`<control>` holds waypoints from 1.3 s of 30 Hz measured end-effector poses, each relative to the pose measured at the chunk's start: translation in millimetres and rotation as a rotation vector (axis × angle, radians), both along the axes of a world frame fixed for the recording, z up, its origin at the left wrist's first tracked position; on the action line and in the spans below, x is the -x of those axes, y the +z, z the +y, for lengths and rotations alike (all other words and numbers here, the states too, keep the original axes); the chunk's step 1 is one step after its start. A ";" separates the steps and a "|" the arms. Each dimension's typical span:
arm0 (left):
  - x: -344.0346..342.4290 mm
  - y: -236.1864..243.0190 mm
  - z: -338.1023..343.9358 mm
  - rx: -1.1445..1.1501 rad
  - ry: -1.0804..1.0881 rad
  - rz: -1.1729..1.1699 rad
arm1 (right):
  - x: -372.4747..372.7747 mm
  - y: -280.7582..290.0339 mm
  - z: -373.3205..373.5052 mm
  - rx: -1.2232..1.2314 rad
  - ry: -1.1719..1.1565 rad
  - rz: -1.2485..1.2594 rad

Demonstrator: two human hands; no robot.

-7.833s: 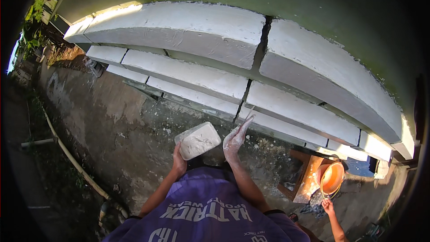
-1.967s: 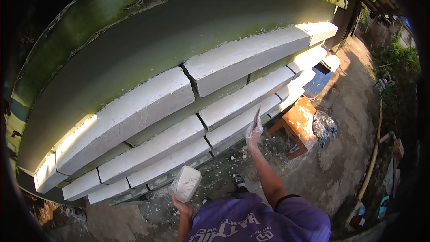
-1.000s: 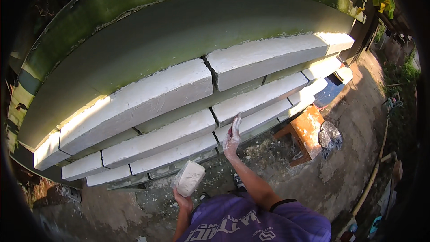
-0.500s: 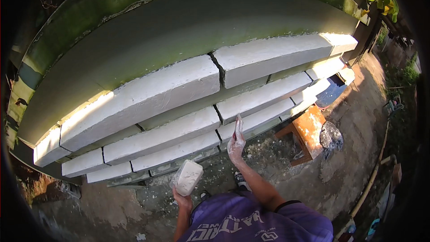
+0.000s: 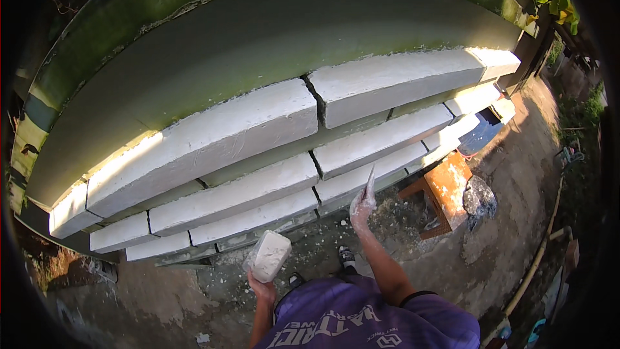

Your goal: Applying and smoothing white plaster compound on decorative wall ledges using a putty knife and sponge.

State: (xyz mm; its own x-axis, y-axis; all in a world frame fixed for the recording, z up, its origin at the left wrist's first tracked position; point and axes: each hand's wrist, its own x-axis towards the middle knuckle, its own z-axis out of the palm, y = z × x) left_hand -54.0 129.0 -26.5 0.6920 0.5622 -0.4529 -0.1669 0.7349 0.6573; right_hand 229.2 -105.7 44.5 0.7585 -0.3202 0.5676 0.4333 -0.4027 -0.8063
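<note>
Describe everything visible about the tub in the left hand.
The tub is rectangular with rounded corners and a clear-looking wall, probably plastic. White, paste-like material with an uneven surface fills most of its opening, which faces the camera. It sits slanted in the picture, in front of the purple shirt. The left hand grips its near end; its underside is hidden.

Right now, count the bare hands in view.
2: the left hand holds a pale rectangular tub of white paste; the white-smeared right hand is apart from it, farther right.
</note>
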 end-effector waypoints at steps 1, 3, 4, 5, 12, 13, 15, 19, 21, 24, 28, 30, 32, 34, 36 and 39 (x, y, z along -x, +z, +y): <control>0.0 0.4 -0.3 0.001 0.004 0.003 | -4.3 11.4 0.7 -0.048 0.015 0.070; -1.1 1.4 -1.3 0.007 0.024 0.005 | -8.8 16.5 1.2 -0.121 0.134 0.395; -3.1 -0.3 -1.8 0.005 0.015 0.004 | -10.8 5.6 6.1 -0.124 0.125 0.394; -4.9 -1.9 -2.8 0.000 0.000 -0.012 | -9.6 -6.7 17.1 -0.083 0.123 0.243; -8.3 -4.7 -6.9 0.008 0.016 -0.002 | 56.0 -26.6 36.0 0.105 0.560 -0.076; -8.3 -5.9 -6.1 0.006 0.018 0.000 | 62.0 -26.3 23.8 0.128 0.528 0.240; -8.6 -7.6 -5.6 0.002 0.025 -0.027 | 46.8 -18.2 9.8 0.004 0.378 0.225; -8.5 -1.2 -9.4 -0.002 0.035 -0.030 | -19.2 4.3 -34.9 -0.144 -0.050 0.073; -9.4 4.2 -12.0 0.036 0.029 -0.046 | -55.5 14.2 -55.2 -0.104 -0.130 -0.086; -9.3 3.1 -14.4 0.018 0.013 -0.052 | -81.3 6.8 -65.1 -0.275 -0.067 0.073; -11.8 6.9 -18.6 0.011 0.007 -0.019 | -57.5 2.3 -18.9 -0.042 0.008 -0.034; -11.0 6.8 -20.0 0.040 0.014 -0.041 | -13.6 9.6 9.6 0.006 0.174 0.022; -14.7 7.6 -23.8 0.037 0.002 -0.022 | 24.2 -0.4 20.1 0.006 0.415 0.119; -15.8 2.8 -19.6 0.027 -0.003 -0.002 | 43.2 -5.9 22.9 0.101 0.474 0.043; -16.5 -1.1 -17.0 0.010 -0.017 -0.002 | 53.3 -7.5 17.2 0.129 0.446 0.050; -15.2 -1.1 -13.6 0.012 -0.001 -0.041 | 32.6 -5.8 -6.5 -0.050 0.177 0.198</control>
